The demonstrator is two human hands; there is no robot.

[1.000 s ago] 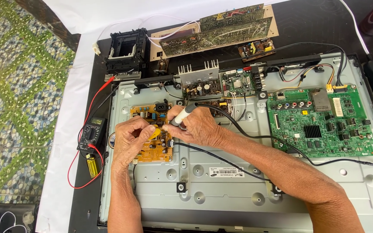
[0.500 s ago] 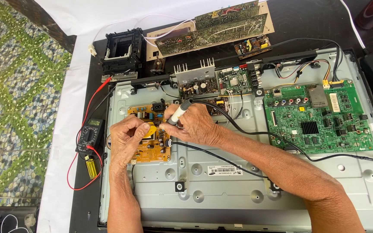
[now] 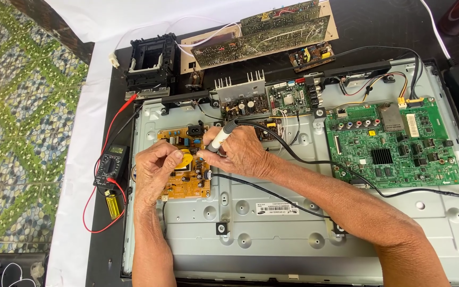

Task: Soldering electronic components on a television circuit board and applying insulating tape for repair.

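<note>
1. Step in hand, as judged: soldering work on yellow circuit board (image 3: 183, 169), seated at left of grey metal panel (image 3: 304, 234) on table (image 3: 102, 250).
2. Right hand (image 3: 243, 153): fingers pinching white soldering iron (image 3: 220, 139), tip down on board.
3. Left hand (image 3: 156, 169): fingers pressed together at board edge; contents cannot be told.
4. Next move calls for steady tip placement.
5. Count: one green board (image 3: 394, 143), one multimeter (image 3: 111, 167).

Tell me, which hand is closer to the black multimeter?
Left. The left hand rests on the yellow circuit board, just beside the multimeter; the right hand, holding a corded tool, is farther across.
</note>
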